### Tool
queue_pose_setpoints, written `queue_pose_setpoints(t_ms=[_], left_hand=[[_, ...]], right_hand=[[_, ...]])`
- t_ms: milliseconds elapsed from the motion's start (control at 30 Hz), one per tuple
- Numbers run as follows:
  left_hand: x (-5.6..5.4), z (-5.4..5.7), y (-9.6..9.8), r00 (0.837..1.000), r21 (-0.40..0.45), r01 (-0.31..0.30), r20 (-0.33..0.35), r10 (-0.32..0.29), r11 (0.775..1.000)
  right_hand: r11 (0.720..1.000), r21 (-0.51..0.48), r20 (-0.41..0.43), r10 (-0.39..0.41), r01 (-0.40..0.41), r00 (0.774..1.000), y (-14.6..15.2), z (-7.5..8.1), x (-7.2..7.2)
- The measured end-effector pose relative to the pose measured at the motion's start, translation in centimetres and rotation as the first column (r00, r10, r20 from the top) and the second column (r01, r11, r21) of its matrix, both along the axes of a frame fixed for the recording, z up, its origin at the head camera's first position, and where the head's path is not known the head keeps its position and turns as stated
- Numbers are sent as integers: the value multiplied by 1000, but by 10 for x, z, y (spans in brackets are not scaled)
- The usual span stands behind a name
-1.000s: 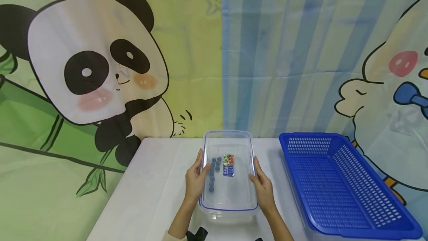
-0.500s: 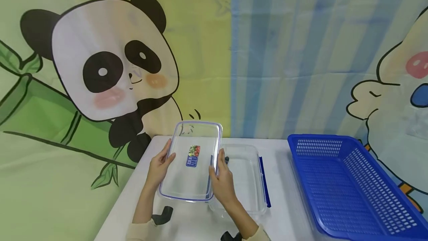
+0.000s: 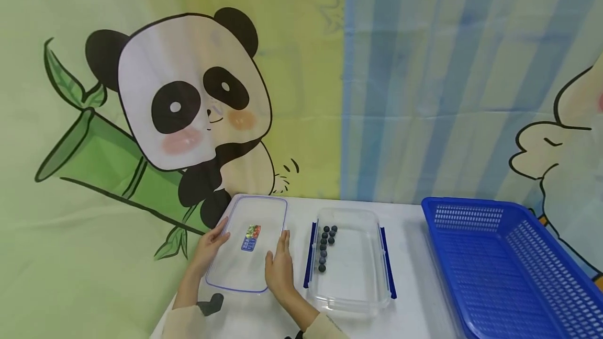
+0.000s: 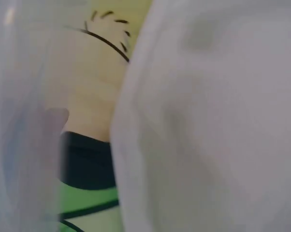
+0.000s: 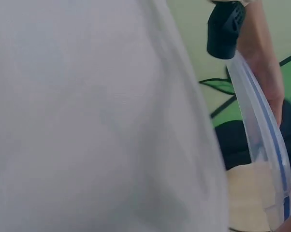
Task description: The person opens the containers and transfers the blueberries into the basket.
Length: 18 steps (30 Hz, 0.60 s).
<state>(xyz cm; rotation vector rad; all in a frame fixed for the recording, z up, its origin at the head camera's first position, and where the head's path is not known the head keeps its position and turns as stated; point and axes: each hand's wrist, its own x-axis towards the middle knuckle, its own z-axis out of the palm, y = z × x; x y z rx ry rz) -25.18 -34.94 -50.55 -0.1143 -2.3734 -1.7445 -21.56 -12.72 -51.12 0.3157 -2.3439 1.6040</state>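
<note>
While lid (image 3: 247,245) is held aside, container (image 3: 359,260) holds blueberries (image 3: 323,247).

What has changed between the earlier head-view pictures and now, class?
The clear, blue-rimmed rectangular plastic lid has moved left, from over the clear rectangular plastic container to beside it. The left hand and right hand travelled along at its edges; no release is clear. The small dark-blue balls inside the container and the blue perforated plastic basket stayed put.
</note>
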Motion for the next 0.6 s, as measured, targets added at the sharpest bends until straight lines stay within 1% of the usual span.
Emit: queue_pose_setpoints(t_ms=[67,100,200,267,333,433,500,600], left_hand=[[-2,-10,-2,1000,1,-10,19,10,1000],[-3,-16,-3,1000,-15,-13,22,13,1000],[-16,-32,0,1000,-32,4,20,-3,999],[-22,-43,2,1000,-37,22,15,-22,999],[-27,-52,3,999,-36,31,13,-30,999],[-30,-61,4,999,-44,33,11,-32,998],[-30,-63,3,1000,-75,16,5,-16,997],[-30,-63,2,999,-150,-31,-14,29,988]], right_hand=[[1000,-16,24,-23,23,999,-5,-14,-4],[999,-17,38,-36,36,999,-6,-22,-6],[996,-10,51,-90,91,995,-4,-41,-16],[993,21,43,-120,119,992,-2,-50,-20],[988,63,28,-141,139,990,0,-55,-21],[979,129,5,-160,158,987,1,-59,-22],[971,180,3,-162,158,987,1,-60,-22],[956,254,7,-152,145,988,-1,-61,-23]])
